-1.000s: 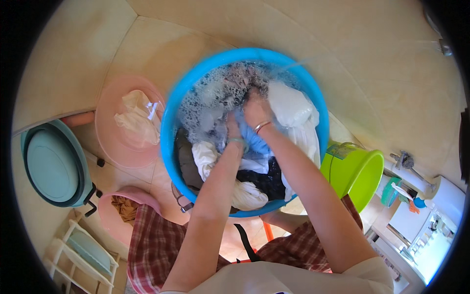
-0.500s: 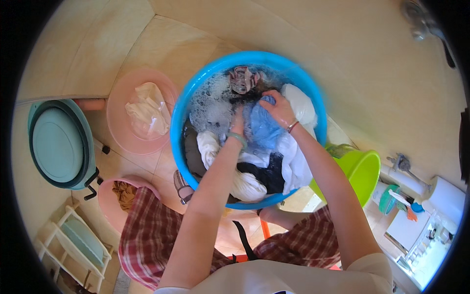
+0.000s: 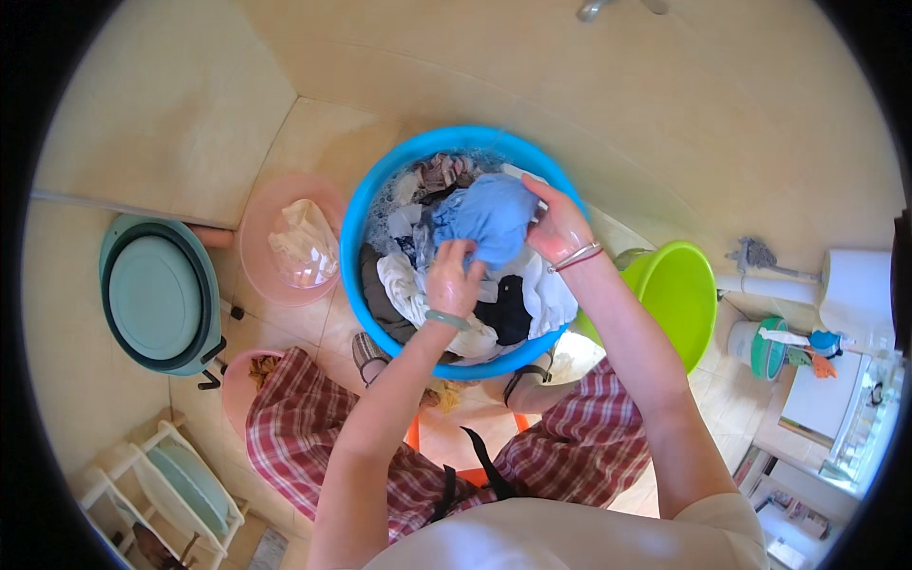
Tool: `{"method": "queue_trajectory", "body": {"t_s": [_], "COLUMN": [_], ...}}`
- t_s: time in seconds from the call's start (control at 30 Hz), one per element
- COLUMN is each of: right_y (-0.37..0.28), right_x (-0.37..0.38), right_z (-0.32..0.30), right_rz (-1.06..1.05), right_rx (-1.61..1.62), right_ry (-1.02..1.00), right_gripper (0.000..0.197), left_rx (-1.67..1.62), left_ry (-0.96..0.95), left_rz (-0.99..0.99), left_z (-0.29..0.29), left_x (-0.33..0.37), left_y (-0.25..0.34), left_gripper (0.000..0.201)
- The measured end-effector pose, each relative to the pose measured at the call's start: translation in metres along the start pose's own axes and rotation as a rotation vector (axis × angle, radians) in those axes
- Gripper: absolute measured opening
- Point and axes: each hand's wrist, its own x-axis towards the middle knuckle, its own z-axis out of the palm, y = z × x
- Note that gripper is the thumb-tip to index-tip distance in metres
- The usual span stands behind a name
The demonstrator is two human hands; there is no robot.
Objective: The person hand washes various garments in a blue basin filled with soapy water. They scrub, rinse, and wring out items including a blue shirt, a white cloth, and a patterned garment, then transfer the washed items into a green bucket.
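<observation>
Blue cloth [image 3: 486, 218] is up on top of the laundry in the big blue tub [image 3: 475, 136], toward the far side, bunched rather than spread. R hand [image 3: 559, 223] has its right edge, fingers curved round the fabric; L hand [image 3: 454, 277] is at its near-left edge, fingers half curled & touching, but can't tell if it's actually pinching or just resting there. Around it: suds [image 3: 388, 214] to the left, a patterned cloth [image 3: 445, 173] on the far side, white cloth [image 3: 549, 285] to the right, black cloth [image 3: 505, 312] nearer, olive cloth [image 3: 385, 294] along the left wall. Handling, my guess: v. soft & limp, no stiffness at all, so it'll droop & fold wherever it's unsupported. Prob. light fabric but heavier than it looks w/ water in it, & a bit slippery b/c of soap. Not fragile in the breakable sense, tho a hard yank on one thin spot could stretch it. Best hold: a full fistful at opp. edges, L & R, rather than fingertips on a single layer; gather a few folds so wet fabric doesn't slide out, & keep clear of the white cloth pressed close by, which could get caught up too.
</observation>
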Motion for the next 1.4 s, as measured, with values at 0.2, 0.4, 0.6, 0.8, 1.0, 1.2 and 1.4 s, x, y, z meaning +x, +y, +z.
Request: {"method": "queue_trajectory", "body": {"t_s": [0.2,0.4,0.6,0.8,1.0,1.2,1.4], "right_y": [-0.014,0.000,0.003,-0.024,-0.024,0.007,0.073], "right_x": [0.014,-0.020,-0.034,-0.087,-0.038,0.008,0.062], "right_z": [-0.063,-0.045,-0.039,0.004,-0.048,-0.099,-0.087], "right_rz": [-0.125,-0.630,-0.842,-1.157,-1.027,-1.178,-0.854], "right_rx": [-0.114,-1.151,-1.236,-0.937,-1.226,-1.951,-1.996], "right_ry": [0.001,-0.178,0.031,-0.388,-0.258,-0.064,-0.091], "right_gripper": [0.034,0.058,0.062,0.053,0.038,0.035,0.036], "left_rx": [-0.459,-0.584,-0.834,-0.255,0.192,0.222,0.383], "left_ry": [-0.107,-0.252,-0.317,-0.623,-0.578,-0.348,-0.100], "left_rz": [-0.100,-0.104,-0.258,-0.039,0.338,-0.137,-0.070], "left_z": [-0.047,-0.077,-0.106,-0.124,-0.080,-0.033,0.020], "left_x": [0.044,0.080,0.099,0.100,0.082,0.062,0.058], "left_y": [0.050,0.119,0.172,0.190,0.117,-0.061,-0.045], "left_gripper": [0.015,0.025,0.028,0.029,0.047,0.026,0.028]}}
